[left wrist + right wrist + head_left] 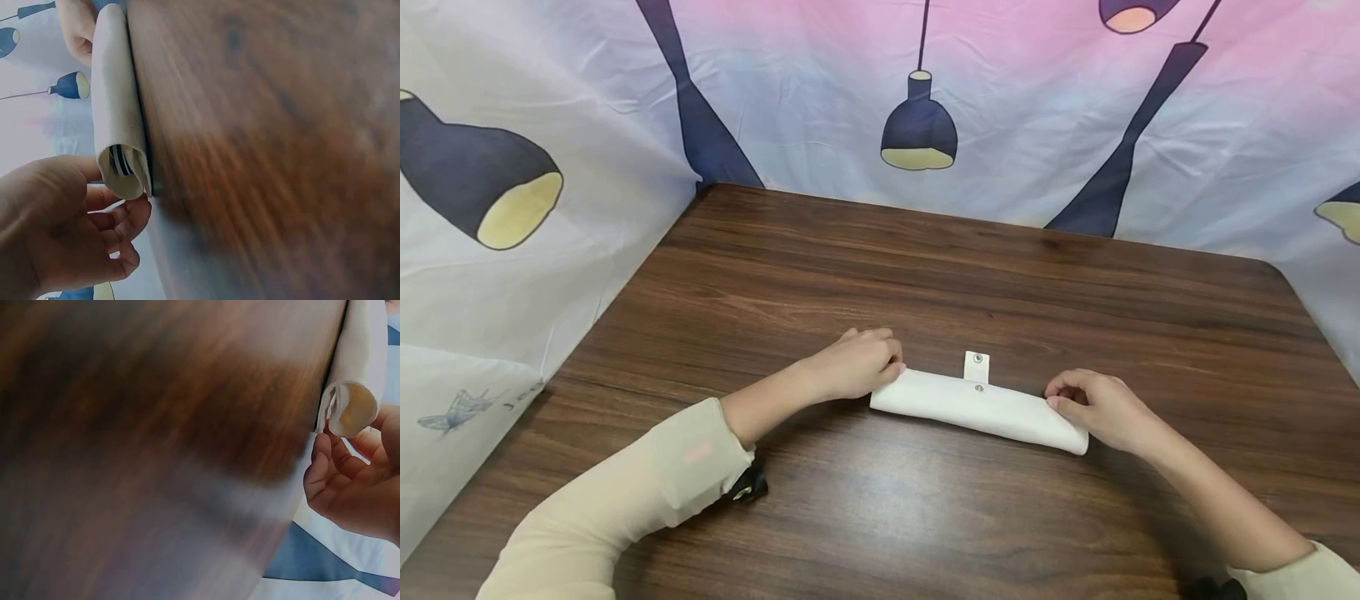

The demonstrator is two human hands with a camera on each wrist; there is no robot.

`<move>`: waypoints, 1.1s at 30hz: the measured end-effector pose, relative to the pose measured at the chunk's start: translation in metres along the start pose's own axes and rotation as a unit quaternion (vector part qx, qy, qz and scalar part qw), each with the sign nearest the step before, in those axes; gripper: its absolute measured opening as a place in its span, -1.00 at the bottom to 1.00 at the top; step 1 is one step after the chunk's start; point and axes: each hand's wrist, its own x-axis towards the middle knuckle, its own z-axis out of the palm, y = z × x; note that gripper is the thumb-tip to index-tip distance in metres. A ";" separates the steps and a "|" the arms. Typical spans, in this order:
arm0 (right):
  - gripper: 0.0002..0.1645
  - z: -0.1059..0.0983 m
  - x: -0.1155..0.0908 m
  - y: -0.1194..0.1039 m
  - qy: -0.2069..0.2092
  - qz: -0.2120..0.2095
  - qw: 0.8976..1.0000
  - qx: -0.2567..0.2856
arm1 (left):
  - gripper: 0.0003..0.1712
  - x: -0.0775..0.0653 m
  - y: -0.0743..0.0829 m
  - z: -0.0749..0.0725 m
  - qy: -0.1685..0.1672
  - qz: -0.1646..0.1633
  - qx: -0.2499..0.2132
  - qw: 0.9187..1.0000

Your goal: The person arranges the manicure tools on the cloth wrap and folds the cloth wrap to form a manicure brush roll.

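A cream fabric roll [977, 408] lies across the brown wooden table [925, 267], with a small snap tab [976, 364] sticking out from its far side. My left hand [857, 362] holds the roll's left end with curled fingers. In the left wrist view, the thumb and fingers of that left hand [62, 231] close around the end of the roll [115, 94], where dark stripes show inside. My right hand [1097, 408] pinches the right end. In the right wrist view, the right hand's fingers [325, 465] touch the open end of the roll [353, 406].
A printed backdrop cloth [1000, 108] with lamp shapes walls off the table's far and left sides. A black strap [747, 483] sits at my left sleeve cuff. Bare wood stretches beyond the roll and in front of it.
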 end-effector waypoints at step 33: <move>-0.66 0.000 0.038 -0.046 -0.019 0.017 0.991 -0.128 | -0.64 0.012 0.051 0.016 0.044 0.142 0.119 0.982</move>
